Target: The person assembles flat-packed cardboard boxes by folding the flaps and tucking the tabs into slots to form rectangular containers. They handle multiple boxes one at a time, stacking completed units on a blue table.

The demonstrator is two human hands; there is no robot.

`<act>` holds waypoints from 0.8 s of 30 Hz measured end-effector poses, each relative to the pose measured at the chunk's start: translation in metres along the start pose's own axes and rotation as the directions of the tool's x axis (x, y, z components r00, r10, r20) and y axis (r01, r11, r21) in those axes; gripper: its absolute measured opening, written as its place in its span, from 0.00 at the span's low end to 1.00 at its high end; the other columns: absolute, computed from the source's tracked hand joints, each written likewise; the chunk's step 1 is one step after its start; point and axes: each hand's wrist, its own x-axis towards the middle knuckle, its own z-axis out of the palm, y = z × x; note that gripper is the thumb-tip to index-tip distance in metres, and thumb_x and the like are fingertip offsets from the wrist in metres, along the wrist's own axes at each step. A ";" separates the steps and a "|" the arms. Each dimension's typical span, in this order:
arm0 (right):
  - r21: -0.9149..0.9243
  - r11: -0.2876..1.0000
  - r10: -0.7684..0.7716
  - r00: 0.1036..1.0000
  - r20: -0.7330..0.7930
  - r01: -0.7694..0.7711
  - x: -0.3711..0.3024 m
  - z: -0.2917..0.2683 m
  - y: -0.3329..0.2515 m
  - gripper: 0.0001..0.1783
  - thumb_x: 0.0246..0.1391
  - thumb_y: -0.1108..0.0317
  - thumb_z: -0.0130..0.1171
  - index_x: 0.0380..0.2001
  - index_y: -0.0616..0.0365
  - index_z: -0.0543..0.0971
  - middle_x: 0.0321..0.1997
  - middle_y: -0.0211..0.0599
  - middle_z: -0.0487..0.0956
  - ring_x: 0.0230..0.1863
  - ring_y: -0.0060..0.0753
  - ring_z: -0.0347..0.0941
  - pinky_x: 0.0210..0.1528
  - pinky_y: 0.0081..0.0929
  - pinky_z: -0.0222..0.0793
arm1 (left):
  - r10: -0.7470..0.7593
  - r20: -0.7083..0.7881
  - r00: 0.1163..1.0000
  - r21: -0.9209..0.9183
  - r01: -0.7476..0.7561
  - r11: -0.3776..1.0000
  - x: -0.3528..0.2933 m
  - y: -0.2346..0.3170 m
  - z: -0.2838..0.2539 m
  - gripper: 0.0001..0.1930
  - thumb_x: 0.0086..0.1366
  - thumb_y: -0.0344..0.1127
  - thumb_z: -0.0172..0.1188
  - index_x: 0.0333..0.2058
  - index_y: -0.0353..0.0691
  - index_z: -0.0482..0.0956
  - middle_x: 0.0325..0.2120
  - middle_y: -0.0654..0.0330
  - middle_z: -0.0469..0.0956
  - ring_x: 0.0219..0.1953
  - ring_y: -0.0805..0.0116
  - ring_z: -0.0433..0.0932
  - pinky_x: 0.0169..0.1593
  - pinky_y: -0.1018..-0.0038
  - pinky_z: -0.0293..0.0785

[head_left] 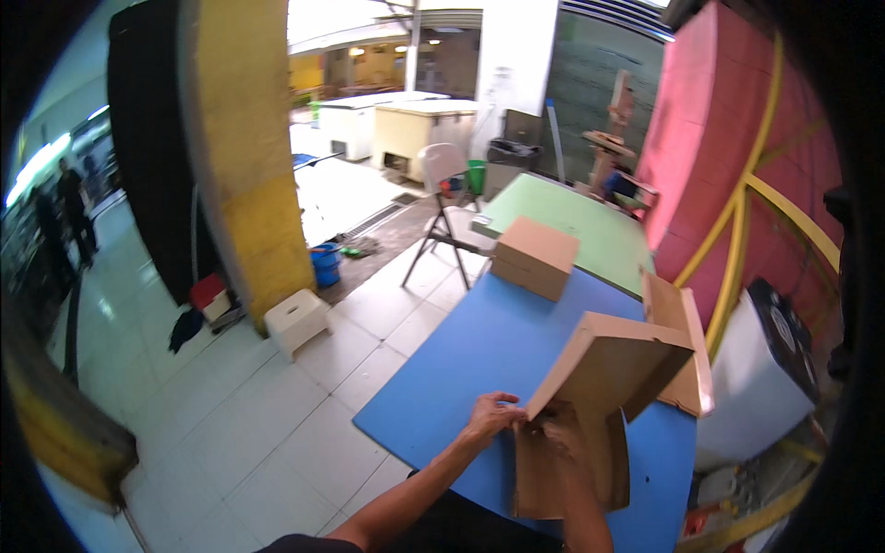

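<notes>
A brown cardboard box (604, 369) lies partly folded on the blue table (433, 387), its lid panel raised and its tray part toward me. At the box's left side, my left hand (493, 417) has its fingers bent at the corner where lid and tray meet, gripping the cardboard edge from outside. My right hand (559, 429) reaches over the tray to the same corner and is closed on the cardboard from inside. Its fingertips are partly hidden by the hand itself and the panel.
A closed cardboard box (535, 256) stands where the blue table meets a green table (572, 217). More folded cardboard (682, 346) rests at the right edge. A folding chair (445, 212), a white stool (297, 323) and a yellow pillar (249, 166) are to the left; a white appliance (751, 396) stands right.
</notes>
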 end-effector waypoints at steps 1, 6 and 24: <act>0.010 0.999 0.043 0.999 -0.018 -0.043 -0.002 0.006 -0.010 0.12 0.51 0.79 0.60 0.42 0.64 0.80 0.35 0.37 0.81 0.34 0.26 0.78 0.35 0.22 0.76 | -0.019 0.015 1.000 -0.016 0.019 1.000 -0.001 0.002 -0.001 0.23 0.58 0.32 0.71 0.52 0.33 0.78 0.32 0.58 0.83 0.34 0.72 0.80 0.35 0.76 0.75; -0.067 0.997 0.029 0.991 -0.130 -0.037 -0.001 0.034 -0.037 0.06 0.51 0.80 0.61 0.34 0.64 0.80 0.32 0.37 0.81 0.32 0.25 0.78 0.31 0.23 0.76 | -0.074 0.104 0.992 0.034 0.071 0.997 -0.003 0.016 -0.005 0.22 0.58 0.31 0.70 0.51 0.33 0.79 0.30 0.61 0.82 0.32 0.74 0.78 0.36 0.75 0.75; -0.265 0.964 -0.055 0.989 -0.140 0.016 0.010 0.008 0.003 0.07 0.47 0.74 0.67 0.31 0.64 0.84 0.30 0.34 0.83 0.33 0.24 0.78 0.36 0.26 0.74 | 0.144 -0.011 0.989 0.337 -0.133 0.932 -0.015 0.027 0.006 0.21 0.61 0.32 0.63 0.53 0.32 0.74 0.26 0.56 0.84 0.30 0.73 0.81 0.34 0.74 0.78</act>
